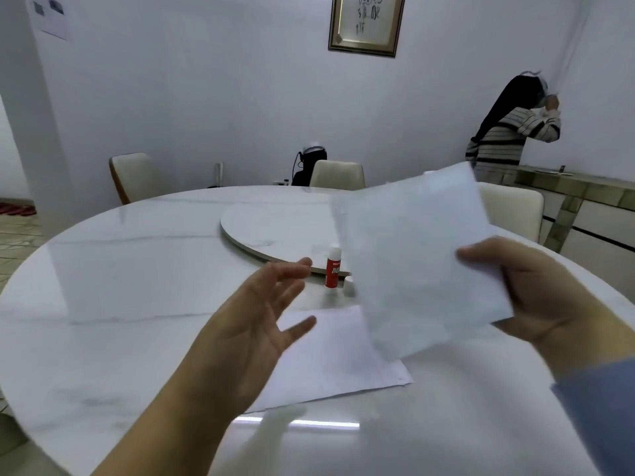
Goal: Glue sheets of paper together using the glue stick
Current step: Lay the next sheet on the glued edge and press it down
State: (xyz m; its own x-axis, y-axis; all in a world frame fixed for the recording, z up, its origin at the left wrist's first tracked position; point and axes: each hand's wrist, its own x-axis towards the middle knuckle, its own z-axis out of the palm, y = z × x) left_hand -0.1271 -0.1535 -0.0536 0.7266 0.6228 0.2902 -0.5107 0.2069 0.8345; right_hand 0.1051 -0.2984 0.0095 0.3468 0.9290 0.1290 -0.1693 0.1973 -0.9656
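My right hand [536, 293] holds a white sheet of paper [412, 255] up in the air by its right edge, tilted towards me. A second white sheet [336, 359] lies flat on the round marble table [137, 286], partly under the raised sheet. My left hand [254, 324] hovers above the flat sheet's left part with its fingers spread and nothing in it. A red-and-white glue stick [332, 271] stands upright behind the flat sheet. Its white cap [348, 283] sits just to its right, mostly hidden by the raised sheet.
A round turntable [275, 231] sits on the middle of the table, behind the glue stick. Several cream chairs [338, 174] stand around the far side. A person in a striped sweater [505, 139] stands at the back right by a sideboard [584, 201].
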